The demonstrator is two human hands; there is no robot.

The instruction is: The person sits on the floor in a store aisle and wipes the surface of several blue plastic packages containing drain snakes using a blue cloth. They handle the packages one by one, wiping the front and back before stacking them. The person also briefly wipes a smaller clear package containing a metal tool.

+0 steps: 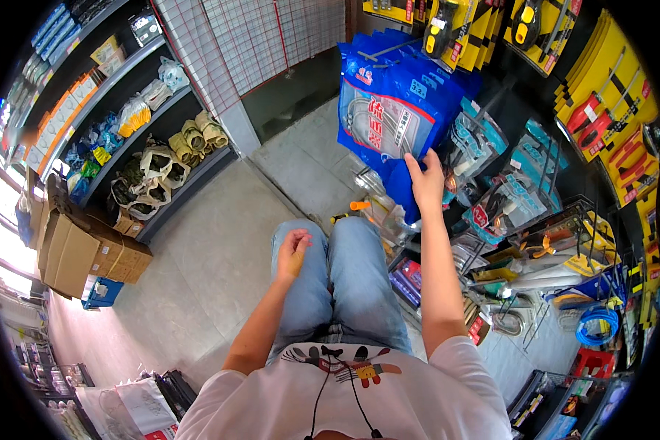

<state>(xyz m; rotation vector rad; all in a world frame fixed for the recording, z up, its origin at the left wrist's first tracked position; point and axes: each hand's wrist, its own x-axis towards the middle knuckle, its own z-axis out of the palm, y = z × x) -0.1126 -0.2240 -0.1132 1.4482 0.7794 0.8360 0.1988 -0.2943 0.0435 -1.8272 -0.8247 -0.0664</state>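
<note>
Several blue plastic packages [388,113] with clear windows hang on a metal hook at the upper right, a coiled hose or cable showing inside the front one. My right hand [429,181] is at their lower edge, fingers spread against the blue plastic; whether it grips is unclear. Below the fingers a plain blue piece [400,184] hangs down, partly behind the hand. My left hand [293,253] rests over my left thigh, fingers loosely curled, with nothing seen in it. Teal-topped clear packs [476,143] hang just right of my right hand.
Yellow carded tools [616,110] line the right wall. Metal hooks stick out near a blue coiled hose [598,325]. Shelves with bagged goods [154,170] stand at the left, above cardboard boxes [118,256]. A red wire mesh panel [275,38] stands ahead.
</note>
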